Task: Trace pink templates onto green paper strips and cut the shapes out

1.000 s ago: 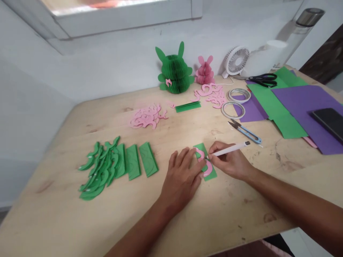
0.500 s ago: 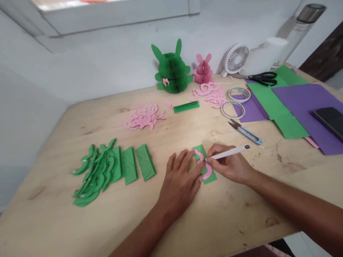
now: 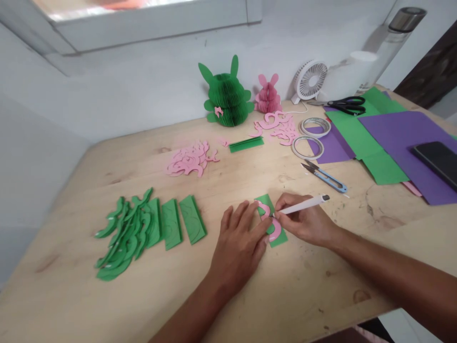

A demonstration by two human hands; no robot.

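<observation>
Head view: 1 right hand (image 3: pixel 307 223) grasps 1 pen (image 3: pixel 302 205); 1 left hand (image 3: pixel 237 238), ungripped, flattens 1 pink cutout (image 3: pixel 275 230) onto 1 green card (image 3: pixel 281 237) at its 2 o'clock. From there, 3 green strips (image 3: pixel 193 221) lie at 9 o'clock, 2 tape rolls (image 3: pixel 315 135) at 1.

No legible txt or nos.

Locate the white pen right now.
Head view, just right of centre: the white pen is in the fingers of the right hand, its tip beside the pink paper shape lying on the green paper.
</observation>
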